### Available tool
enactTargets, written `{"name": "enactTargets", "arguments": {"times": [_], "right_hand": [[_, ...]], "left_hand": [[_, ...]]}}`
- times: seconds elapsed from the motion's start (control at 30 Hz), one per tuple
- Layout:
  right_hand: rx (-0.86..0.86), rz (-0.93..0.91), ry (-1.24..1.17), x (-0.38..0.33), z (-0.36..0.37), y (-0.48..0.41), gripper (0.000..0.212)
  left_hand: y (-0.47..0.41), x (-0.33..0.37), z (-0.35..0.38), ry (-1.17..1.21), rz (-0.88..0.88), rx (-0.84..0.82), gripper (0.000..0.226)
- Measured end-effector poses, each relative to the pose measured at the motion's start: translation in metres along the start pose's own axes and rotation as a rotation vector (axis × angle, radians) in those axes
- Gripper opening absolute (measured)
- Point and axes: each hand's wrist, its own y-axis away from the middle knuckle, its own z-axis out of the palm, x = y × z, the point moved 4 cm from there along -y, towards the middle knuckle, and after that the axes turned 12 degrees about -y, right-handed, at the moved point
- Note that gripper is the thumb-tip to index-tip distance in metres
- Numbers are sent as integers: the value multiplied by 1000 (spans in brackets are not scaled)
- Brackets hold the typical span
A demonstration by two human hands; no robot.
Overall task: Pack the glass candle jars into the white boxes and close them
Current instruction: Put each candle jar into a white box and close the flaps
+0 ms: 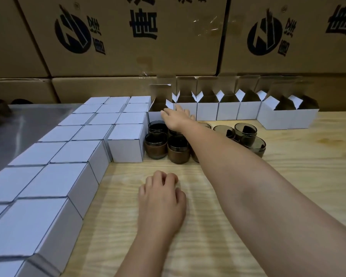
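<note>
- Reaching over the candle jars (156,144), the right hand (176,116) touches the open white box (154,116), fingers straight.
- Left hand (162,196) rests on the desk (108,226), fingers loosely curled, empty.

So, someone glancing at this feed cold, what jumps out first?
Probably the big block of closed white boxes filling the left of the table, with a row of open white boxes along the back edge. Next, the right arm stretching across a cluster of dark glass jars toward the leftmost open box. Stacked brown cartons wall off the background.
</note>
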Motion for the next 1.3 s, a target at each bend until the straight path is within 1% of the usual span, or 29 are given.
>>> {"name": "enactTargets", "arguments": {"times": [0.17, 0.3, 0.37, 0.5, 0.6, 0.7, 0.8, 0.97, 1.17, 1.3], "right_hand": [[42, 2, 25, 2, 1, -6, 52], [108, 18, -32, 1, -8, -4, 57], [187, -31, -70, -3, -21, 3, 58], [402, -152, -120, -13, -57, 38, 54], [546, -242, -183, -15, -88, 82, 51], [646, -336, -293, -7, -102, 144, 47], [680, -355, -373, 12, -89, 213, 44], [701, -292, -339, 50, -53, 288, 38], [744, -262, -387, 81, -29, 309, 35], [782, -286, -392, 88, -24, 310, 30]], "left_hand": [[0, 0, 0, 0, -3, 5, 29], [0, -1, 1, 16, -10, 12, 29], [0, -1, 1, 13, -13, 12, 30], [-1, -2, 3, 5, -15, 3, 31], [-3, -3, 4, 0, -13, -8, 32], [-4, -2, 3, -8, -11, -14, 32], [-4, -2, 1, -13, -23, -34, 31], [-3, -2, -2, -13, -38, -52, 33], [-4, -1, -2, -7, -52, -61, 32], [-5, -1, -3, 20, -67, -67, 33]]}}
